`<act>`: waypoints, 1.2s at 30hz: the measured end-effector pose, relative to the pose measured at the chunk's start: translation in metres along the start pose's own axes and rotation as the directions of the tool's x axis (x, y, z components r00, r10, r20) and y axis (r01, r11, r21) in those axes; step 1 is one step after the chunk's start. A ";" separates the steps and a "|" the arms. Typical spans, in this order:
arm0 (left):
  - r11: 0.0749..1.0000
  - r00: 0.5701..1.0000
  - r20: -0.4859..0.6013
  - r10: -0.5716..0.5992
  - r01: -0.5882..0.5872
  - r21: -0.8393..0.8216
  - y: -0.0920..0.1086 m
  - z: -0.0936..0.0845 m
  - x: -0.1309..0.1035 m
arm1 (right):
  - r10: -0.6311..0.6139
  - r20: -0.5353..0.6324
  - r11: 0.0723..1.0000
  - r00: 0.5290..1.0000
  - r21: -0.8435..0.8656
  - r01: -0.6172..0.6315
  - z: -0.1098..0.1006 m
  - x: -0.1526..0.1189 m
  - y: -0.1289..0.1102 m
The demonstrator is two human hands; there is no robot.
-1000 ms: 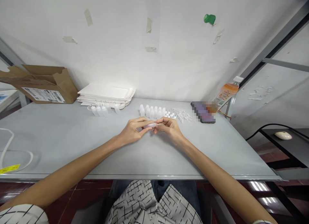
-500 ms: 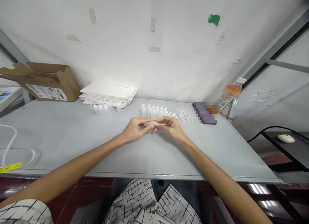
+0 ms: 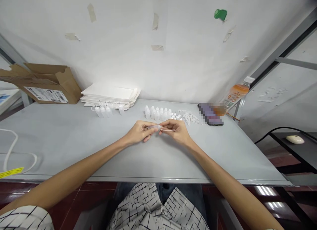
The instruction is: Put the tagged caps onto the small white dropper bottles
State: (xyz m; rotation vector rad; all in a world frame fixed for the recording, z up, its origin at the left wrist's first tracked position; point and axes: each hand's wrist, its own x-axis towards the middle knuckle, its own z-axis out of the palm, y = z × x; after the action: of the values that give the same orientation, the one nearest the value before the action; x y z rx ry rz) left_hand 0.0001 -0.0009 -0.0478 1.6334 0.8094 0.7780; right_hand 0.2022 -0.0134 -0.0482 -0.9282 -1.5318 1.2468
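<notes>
My left hand [image 3: 140,132] is closed around a small translucent white plastic bottle [image 3: 155,126], which lies on its side above the table. At the bottle's right end, my right hand [image 3: 176,131] pinches a thin white strap [image 3: 169,129], whose tail points right across the fingers. The fingers hide just how strap and bottle meet. Behind the hands stand several small white bottles [image 3: 157,114] in rows. Beside them are small white caps or tips [image 3: 176,117] and a tangle of white straps [image 3: 189,117].
Several small bottles [image 3: 105,111] with thin loops stand at the left, before a stack of white envelopes [image 3: 110,94]. An open cardboard box [image 3: 49,84] is farther left. A phone [image 3: 210,114] and a drink bottle [image 3: 232,96] are at the right. A white cable [image 3: 10,150] lies at the left edge.
The bottle has tilted and is more covered by my left fingers. More of the strap's tail now shows over my right hand. Both hands stay in about the same place.
</notes>
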 end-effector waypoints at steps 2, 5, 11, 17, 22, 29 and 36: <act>0.998 1.000 -0.010 0.022 -0.021 0.055 -0.002 0.000 -0.001 | 0.004 -0.009 1.000 1.000 0.010 -0.004 0.001 -0.001 -0.001; 0.986 0.995 -0.035 0.089 -0.083 0.144 -0.004 0.001 -0.002 | 0.004 -0.032 0.999 0.999 0.041 -0.003 0.003 -0.002 -0.002; 0.836 0.927 -0.072 0.369 -0.297 0.462 -0.004 0.000 -0.003 | 0.012 -0.058 0.996 0.998 0.093 -0.007 0.005 -0.004 -0.003; 0.705 0.885 0.015 0.465 -0.381 0.598 -0.008 -0.002 -0.003 | 0.051 -0.033 0.992 0.998 0.116 -0.047 0.004 -0.003 -0.002; 0.515 0.805 0.109 0.583 -0.470 0.717 -0.011 -0.004 -0.006 | 0.073 -0.047 0.988 0.996 0.140 -0.066 0.005 -0.005 -0.001; 0.397 0.788 0.215 0.576 -0.500 0.770 -0.005 -0.006 -0.008 | 0.057 -0.045 0.987 0.997 0.154 -0.049 0.006 -0.007 -0.001; 0.794 0.941 -0.039 0.336 -0.261 0.549 -0.002 -0.004 0.000 | -0.166 -0.155 0.970 0.974 -0.205 0.133 0.007 -0.006 0.000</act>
State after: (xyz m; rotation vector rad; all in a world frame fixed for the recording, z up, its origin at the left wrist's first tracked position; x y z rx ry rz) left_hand -0.0033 0.0011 -0.0492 2.2771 0.9319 0.9466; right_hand 0.1976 -0.0211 -0.0496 -0.9969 -1.5741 0.8982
